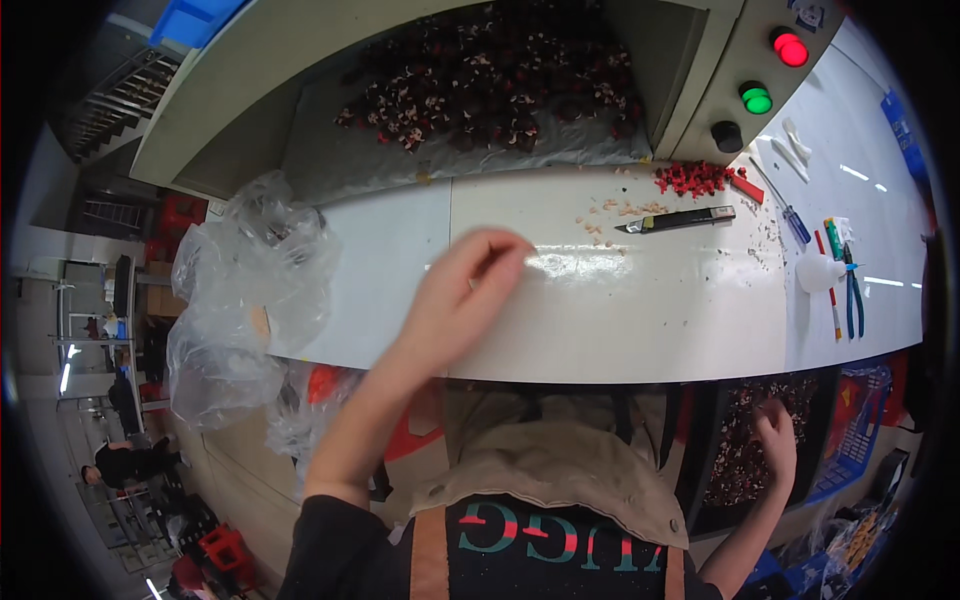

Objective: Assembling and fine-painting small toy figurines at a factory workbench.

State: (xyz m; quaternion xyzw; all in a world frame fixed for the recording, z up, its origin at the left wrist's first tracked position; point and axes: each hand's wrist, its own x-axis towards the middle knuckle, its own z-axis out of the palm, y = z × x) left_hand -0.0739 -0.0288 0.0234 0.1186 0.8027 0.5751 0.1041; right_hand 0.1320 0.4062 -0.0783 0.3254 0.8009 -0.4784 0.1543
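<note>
beside where hand (470, 290) hovers, clear bag (235, 300)

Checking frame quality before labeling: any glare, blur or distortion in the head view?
Head view: strong fisheye, the white table's edges bow and the corners go black. Glare streak on the tabletop beside the left hand, more streaks at far right near the blue-handled pliers. Left hand slightly motion-blurred; right hand sits dim and soft over a bin of dark pieces. Utility knife reads sharp.

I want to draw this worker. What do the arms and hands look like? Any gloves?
No gloves: both the left hand and right hand are bare. The left arm has a black sleeve pushed up toward the elbow. The right forearm is bare, with no sleeve in view.
</note>
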